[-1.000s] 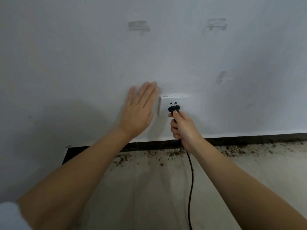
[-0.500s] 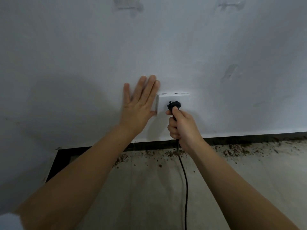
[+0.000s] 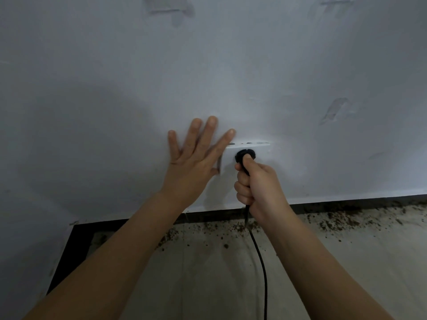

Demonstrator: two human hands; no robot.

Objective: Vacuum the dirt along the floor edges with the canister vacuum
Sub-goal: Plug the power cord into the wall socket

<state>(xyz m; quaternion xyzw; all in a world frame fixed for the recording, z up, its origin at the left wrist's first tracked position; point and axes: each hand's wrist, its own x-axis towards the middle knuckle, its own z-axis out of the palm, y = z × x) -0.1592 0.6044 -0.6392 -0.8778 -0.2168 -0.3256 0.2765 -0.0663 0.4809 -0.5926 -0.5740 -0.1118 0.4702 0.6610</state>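
A white wall socket (image 3: 261, 151) sits low on the wall. My right hand (image 3: 256, 185) grips a black plug (image 3: 245, 155) whose face is against the socket front; the pins are hidden. Its black cord (image 3: 262, 269) drops from under my fist and runs down across the floor toward me. My left hand (image 3: 195, 155) lies flat on the wall just left of the socket, fingers spread and straight, the index finger over the socket's upper left corner. Brown dirt (image 3: 335, 221) lies scattered along the floor edge below. The vacuum itself is out of view.
A white wall (image 3: 208, 65) fills most of the view, with tape marks near the top. A dark baseboard (image 3: 346, 205) runs along its foot. The wall turns a corner at the lower left (image 3: 76, 229). The floor (image 3: 208, 273) is pale tile.
My right hand has pushed the plug forward from just short of the socket onto its face. My left hand has slid right and settled flat beside the socket. My view has come closer.
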